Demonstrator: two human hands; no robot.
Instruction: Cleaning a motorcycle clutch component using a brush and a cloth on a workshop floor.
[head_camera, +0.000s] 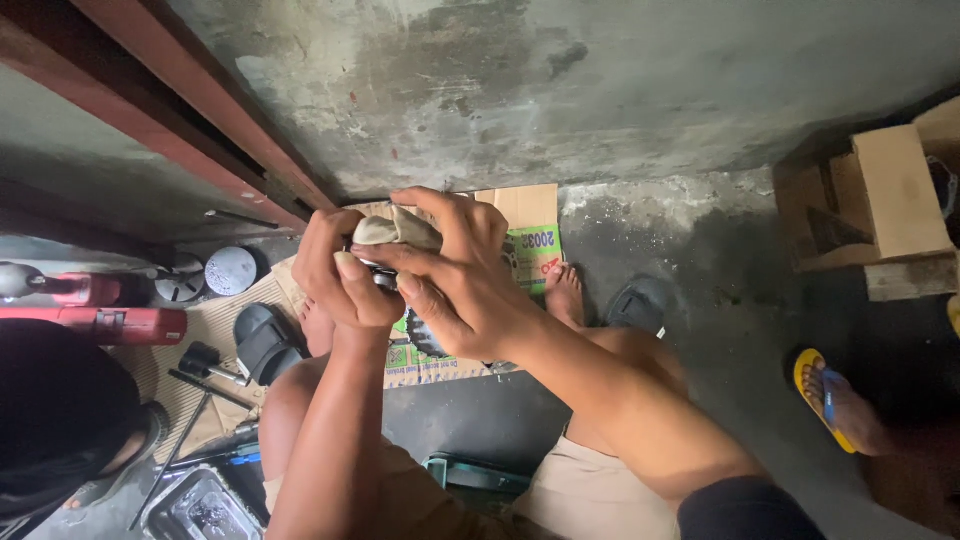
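- The small metal part (378, 272) pinched between the left hand (340, 275) and right hand (455, 270) is mostly covered by fingers and a beige rag (398, 228); its kind cannot be told.
- A dark round object (425, 338) under the right hand shows only a sliver.
- The red power tool (95, 322) is cut off by the left edge.
- Another person's sandalled foot (835, 400) shows; the leg runs out of view.
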